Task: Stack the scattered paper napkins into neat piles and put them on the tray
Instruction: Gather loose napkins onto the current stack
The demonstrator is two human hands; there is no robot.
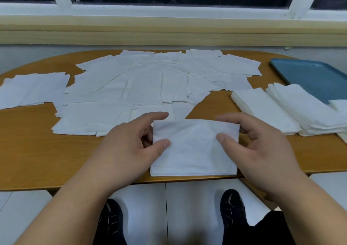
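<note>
Pinching napkin stack (195,150) by its sides, left hand (129,147) and right hand (257,147), at table (37,150) front edge, bare wood flanking

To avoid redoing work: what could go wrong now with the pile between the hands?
1. The small white paper napkin pile, held by left hand and right hand, lies at the near edge of the brown wooden table; it may fall off.
2. Finished white napkin stacks lie before the blue plastic tray; moving past may knock them crooked.
</note>
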